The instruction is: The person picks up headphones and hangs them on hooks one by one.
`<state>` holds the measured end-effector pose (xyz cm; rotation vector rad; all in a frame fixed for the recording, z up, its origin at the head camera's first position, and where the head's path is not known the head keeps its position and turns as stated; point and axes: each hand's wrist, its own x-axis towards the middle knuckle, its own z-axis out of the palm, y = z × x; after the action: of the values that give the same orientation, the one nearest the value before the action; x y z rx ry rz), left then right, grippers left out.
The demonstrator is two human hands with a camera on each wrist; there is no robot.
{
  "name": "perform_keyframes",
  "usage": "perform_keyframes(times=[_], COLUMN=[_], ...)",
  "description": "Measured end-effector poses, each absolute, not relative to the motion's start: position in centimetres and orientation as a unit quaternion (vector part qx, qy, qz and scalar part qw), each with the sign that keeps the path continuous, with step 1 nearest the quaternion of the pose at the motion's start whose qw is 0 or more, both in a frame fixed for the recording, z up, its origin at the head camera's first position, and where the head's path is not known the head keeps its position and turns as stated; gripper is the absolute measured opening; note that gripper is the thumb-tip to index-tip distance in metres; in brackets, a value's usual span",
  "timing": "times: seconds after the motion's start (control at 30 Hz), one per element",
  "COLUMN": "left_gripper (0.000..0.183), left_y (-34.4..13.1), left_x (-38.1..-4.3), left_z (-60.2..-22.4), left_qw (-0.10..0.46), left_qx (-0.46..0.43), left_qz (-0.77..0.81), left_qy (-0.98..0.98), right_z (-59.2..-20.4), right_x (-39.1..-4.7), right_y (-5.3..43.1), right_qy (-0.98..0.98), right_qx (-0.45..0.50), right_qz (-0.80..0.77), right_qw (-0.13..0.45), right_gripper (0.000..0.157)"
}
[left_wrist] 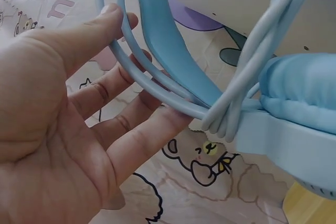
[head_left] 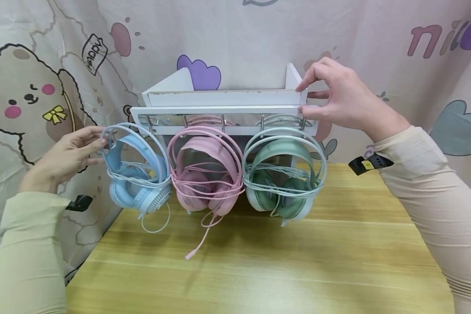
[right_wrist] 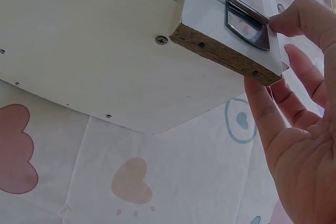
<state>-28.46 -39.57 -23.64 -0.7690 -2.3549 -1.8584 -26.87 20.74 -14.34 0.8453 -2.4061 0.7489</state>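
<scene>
Blue over-ear headphones hang at the left end of a white hook rack, their cable wound round the ear cups. My left hand pinches the thin outer bars of their headband; in the left wrist view the thumb and index finger meet around these bars. At the rack's right end, my right hand grips the corner between thumb and fingers. The right wrist view has these fingers against the raw end of the board, beside a metal hook.
Pink headphones with a dangling microphone hang in the middle, green headphones at the right. Below lies a wooden table. A printed curtain closes off the back and sides.
</scene>
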Motion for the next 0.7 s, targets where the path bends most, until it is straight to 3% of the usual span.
perform_keyframes(times=[0.33, 0.7], left_gripper=[0.031, 0.041], left_y=[-38.3, -36.8], left_x=[-28.7, -27.5], left_z=[-24.6, -25.0], left_qw=[0.056, 0.123], left_qx=[-0.210, -0.175], left_qz=[-0.646, -0.597], left_qy=[-0.732, -0.773], right_z=[-14.5, -14.9], right_x=[-26.8, -26.5], right_y=[20.8, 20.9], right_qy=[-0.877, -0.875], right_qx=[0.307, 0.299], right_qz=[0.282, 0.277], right_qw=[0.240, 0.260], right_gripper=[0.033, 0.033])
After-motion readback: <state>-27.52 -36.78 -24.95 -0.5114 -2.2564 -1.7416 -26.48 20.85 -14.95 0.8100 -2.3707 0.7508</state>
